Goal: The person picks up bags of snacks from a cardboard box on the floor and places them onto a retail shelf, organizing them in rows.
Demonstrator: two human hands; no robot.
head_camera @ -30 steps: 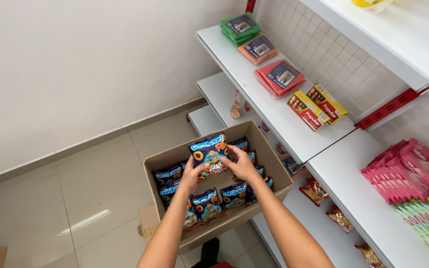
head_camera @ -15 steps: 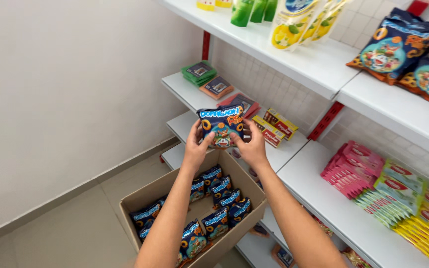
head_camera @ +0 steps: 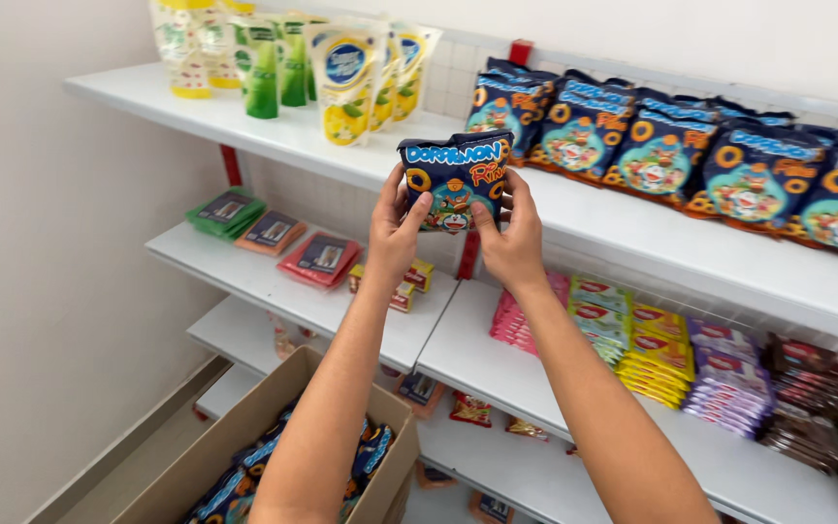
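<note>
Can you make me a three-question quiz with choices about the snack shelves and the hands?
1. Where does the open brown cardboard box sit?
A. Low down, under the arms
B. On the top shelf
C. On a chair

2. What colour is the shiny snack bag being held up?
A. Pink
B. Dark blue
C. White

3. How is that bag held?
A. By the left hand only
B. By the right hand only
C. By both hands

Answers: 1 A, the box shows at the bottom of the picture. 2 B, it matches the dark blue bags on the white top shelf. 3 C, fingers of each hand grip its sides.
</note>
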